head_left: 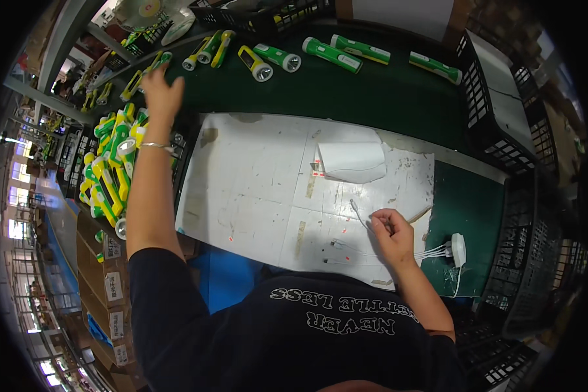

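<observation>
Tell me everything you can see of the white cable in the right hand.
The white cable is thin and looks like plastic-sheathed wire. The right hand pinches it, with a small plug end sticking up and left of the fingers. It seems to be one of several thin white leads lying across the scuffed white work mat; they bundle to the right into a small white adapter block on the green table surface.

Bright even overhead light, soft shadows, dark fisheye rim
</observation>
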The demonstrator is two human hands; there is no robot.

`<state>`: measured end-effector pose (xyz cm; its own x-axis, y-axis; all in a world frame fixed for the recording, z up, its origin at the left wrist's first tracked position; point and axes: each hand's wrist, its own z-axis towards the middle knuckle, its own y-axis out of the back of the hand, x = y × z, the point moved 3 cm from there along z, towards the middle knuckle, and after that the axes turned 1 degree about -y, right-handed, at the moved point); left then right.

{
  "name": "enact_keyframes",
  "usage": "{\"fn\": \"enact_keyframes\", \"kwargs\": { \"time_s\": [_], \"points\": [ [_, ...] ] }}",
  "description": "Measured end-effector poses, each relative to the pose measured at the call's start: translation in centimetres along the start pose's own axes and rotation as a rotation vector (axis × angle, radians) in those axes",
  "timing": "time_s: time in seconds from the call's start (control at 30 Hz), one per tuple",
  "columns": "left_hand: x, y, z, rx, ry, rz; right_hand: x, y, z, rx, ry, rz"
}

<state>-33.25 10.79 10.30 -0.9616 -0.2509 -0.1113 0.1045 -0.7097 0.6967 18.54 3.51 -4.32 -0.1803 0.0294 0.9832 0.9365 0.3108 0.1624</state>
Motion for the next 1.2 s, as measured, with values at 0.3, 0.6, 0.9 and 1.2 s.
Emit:
{"fn": "enact_keyframes", "kwargs": {
  "time_s": [0.3, 0.6, 0.9, 1.2],
  "points": [
    [-9.8, -20.5, -3.4, 0.551, 0.195, -0.184, -0.2, -0.6, -0.4, -0.01, 0.094, -0.068],
    [-12.6, -2.9, -1.9, -0.052, 0.271, -0.929, 0.1, -0.2, 0.1, 0.021, 0.027, 0.018],
    [-28.0, -1.5, -16.4, 1.204, 1.246, -2.262, 0.9, -0.3, 0.2, 0.001, 0.027, 0.166],
    [-31.8, 0.8, -21.0, 1.271, 1.172, -2.031, 3.5, 1.7, -3.3, -0.021, 0.033, 0.15]
  ]
}}
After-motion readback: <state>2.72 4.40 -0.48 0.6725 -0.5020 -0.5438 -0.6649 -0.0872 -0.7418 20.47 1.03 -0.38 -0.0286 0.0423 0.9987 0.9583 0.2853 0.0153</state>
